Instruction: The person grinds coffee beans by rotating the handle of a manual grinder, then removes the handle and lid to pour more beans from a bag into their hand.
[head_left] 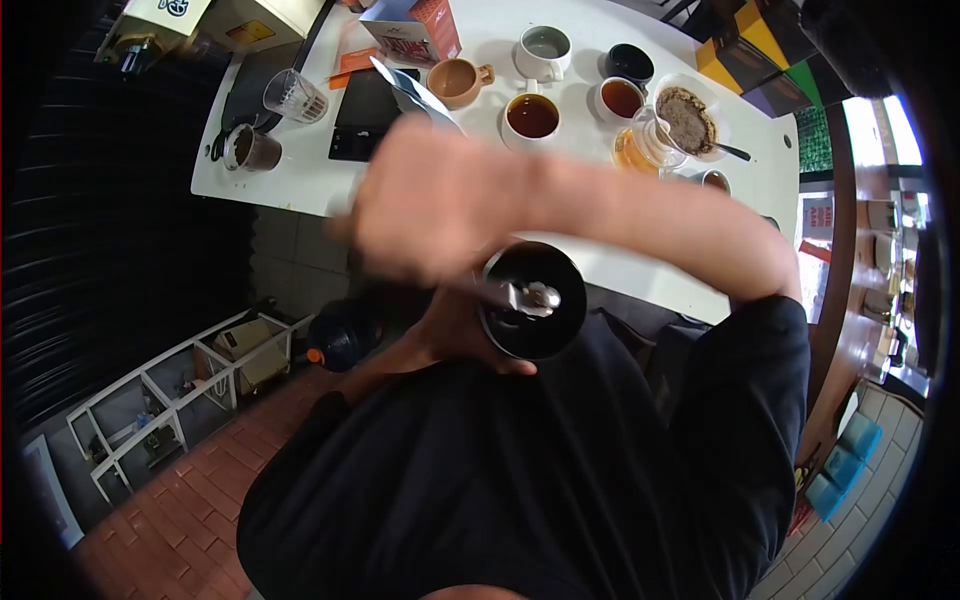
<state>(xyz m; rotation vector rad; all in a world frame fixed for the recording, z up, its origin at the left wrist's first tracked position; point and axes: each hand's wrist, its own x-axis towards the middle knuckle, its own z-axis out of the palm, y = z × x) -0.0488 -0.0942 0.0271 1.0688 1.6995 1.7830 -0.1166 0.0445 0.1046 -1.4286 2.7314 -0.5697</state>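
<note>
A black hand coffee grinder (560,320) is close to my chest, and I look down into its round open top. My left hand (465,325) wraps around its side, with the fingers partly hidden under the crank. From the metal hub at the centre, a crank handle (490,292) runs left toward my right hand. My right hand (425,200) is a closed fist over the outer end of that crank, smeared by motion; the knob inside it is hidden. My right forearm crosses in front of the table edge.
On the white table (290,190) stand several cups, including a tan cup (455,83) and a white cup of dark drink (531,117). A dripper with wet grounds (686,120), a black scale (362,118) and a glass of ground coffee (252,148) are there too.
</note>
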